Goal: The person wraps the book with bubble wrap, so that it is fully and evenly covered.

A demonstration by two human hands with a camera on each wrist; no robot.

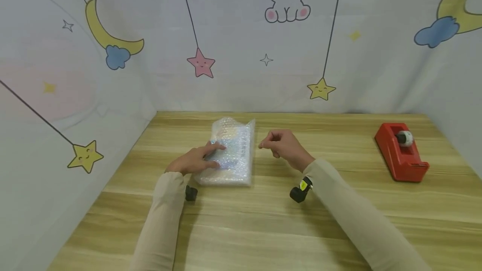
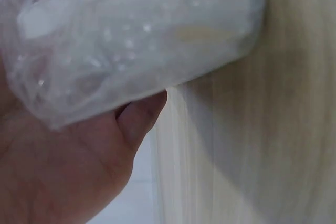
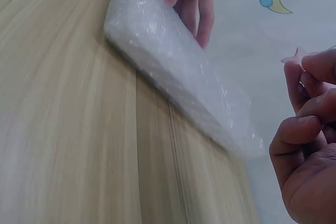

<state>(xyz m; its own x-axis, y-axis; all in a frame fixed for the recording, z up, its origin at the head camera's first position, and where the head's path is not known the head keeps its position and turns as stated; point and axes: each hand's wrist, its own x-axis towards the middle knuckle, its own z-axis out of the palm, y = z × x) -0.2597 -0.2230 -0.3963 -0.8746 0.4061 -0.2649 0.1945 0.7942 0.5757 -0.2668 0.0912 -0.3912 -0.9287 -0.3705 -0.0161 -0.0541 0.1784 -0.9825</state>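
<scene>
A flat parcel in clear bubble wrap (image 1: 244, 170) lies on the table, a printed cover in pale colours showing through. My left hand (image 1: 193, 160) rests on its left side, index finger and thumb stretched apart over the top. In the left wrist view, the wrap's edge (image 2: 131, 66) hides part of that hand. Just right of the parcel, apart from it, is my right hand (image 1: 284, 145), its fingers curled and thumb meeting the index fingertip. In the right wrist view I cannot tell whether anything thin and clear is between those fingertips (image 3: 310, 64).
A red tape dispenser (image 1: 404, 158) with a roll of tape (image 1: 405, 138) stands at the right of the wooden table (image 1: 244, 229). Behind the table hangs a pale cloth (image 1: 241, 91) printed with stars and moons. Each wrist wears a small black camera (image 1: 299, 194).
</scene>
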